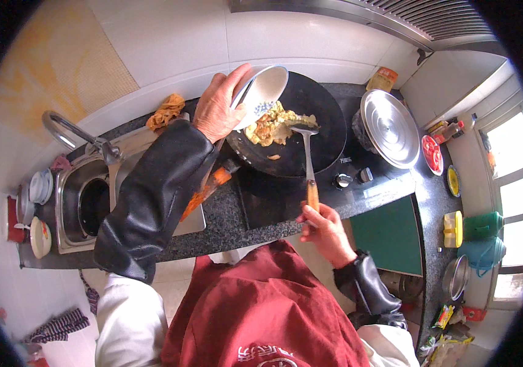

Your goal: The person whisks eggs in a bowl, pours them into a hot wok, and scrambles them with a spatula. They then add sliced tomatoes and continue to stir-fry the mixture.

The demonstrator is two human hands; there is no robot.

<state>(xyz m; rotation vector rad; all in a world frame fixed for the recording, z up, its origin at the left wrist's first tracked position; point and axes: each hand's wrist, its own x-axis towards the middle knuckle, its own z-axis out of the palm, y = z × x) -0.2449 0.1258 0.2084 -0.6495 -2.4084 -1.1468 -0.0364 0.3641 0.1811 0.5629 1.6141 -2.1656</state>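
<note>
My left hand (221, 108) grips a white bowl (263, 91) with a blue pattern, tilted over the left side of a black wok (325, 137). Something thin and dark, perhaps chopsticks, lies along the bowl beside my fingers. Cooked food, yellowish with brown bits (268, 126), is heaped in the wok near the bowl's lower rim. With my right hand (328, 231) I hold the wooden handle of a metal spatula (308, 151). Its blade rests at the food's right edge. One small piece lies apart, lower in the wok.
Left of the wok are a steel sink (62, 206), a faucet (78, 133) and an orange cloth (166, 111). A lidded pot (389, 128) stands to the right, past the stove knobs (344, 180). Beyond it are a red plate (432, 155) and a yellow-lidded container (452, 229).
</note>
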